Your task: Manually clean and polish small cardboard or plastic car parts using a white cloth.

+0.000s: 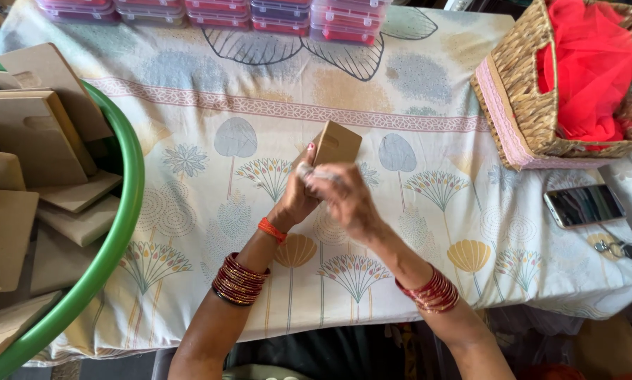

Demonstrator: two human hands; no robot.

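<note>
Gripping a small tan cardboard box (337,143), the left hand (296,199) and the right hand (345,200) are brought together over the middle of the worktop (428,105); the box is held tilted just above the patterned cloth (189,204), its lower edge hidden behind the hands; the left fingers (306,169) are curled up against the box's near side; the right fingers are blurred, so whether they are clenched on the box or on something small beside it cannot be told; a small pale item is seen between the two hands, too blurred to be named; red bangles (238,280) and an orange thread (271,229) are worn on the left wrist, more red bangles (432,290) on the right. A green tub (119,232) is set at the left edge, filled with flat tan cardboard pieces (34,134); stacked clear plastic cases (281,14) with red and pink contents are lined along the far edge; a woven basket (527,105) with red net fabric (590,63) inside is placed at the far right; a phone (583,205) is laid face up near the basket, and a bunch of keys (617,248) is laid just beside the phone.
</note>
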